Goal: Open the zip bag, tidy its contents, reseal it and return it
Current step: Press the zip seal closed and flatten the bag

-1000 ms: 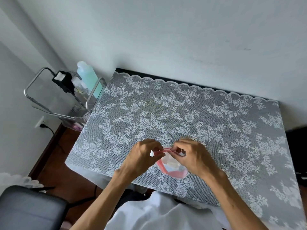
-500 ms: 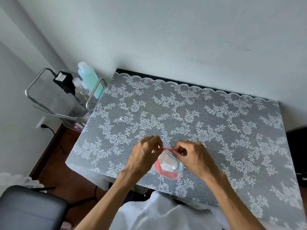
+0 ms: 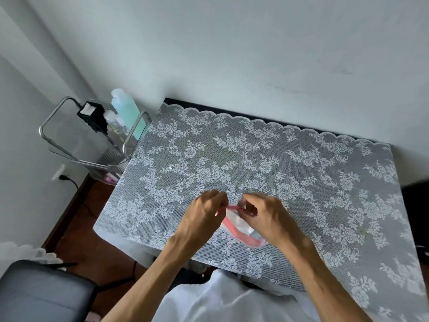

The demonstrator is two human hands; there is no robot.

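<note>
A small clear zip bag (image 3: 239, 225) with a pink rim lies near the table's front edge, between my two hands. My left hand (image 3: 202, 219) pinches the left end of the pink zip strip. My right hand (image 3: 267, 217) pinches the strip's right end, fingers curled over it. The top strip stretches taut between the fingertips. Pale contents show through the plastic; what they are is unclear. Much of the bag is hidden under my right hand.
A lace cloth covers the table (image 3: 301, 173), which stands against a white wall. A metal rack (image 3: 92, 140) with a teal bottle (image 3: 126, 112) and a black adapter stands at the left. A dark chair seat (image 3: 39, 291) sits at lower left.
The bag has shifted and tilted between my hands, its pink rim now trailing to the lower right. Both hands kept their pinch on the zip strip and moved slightly.
</note>
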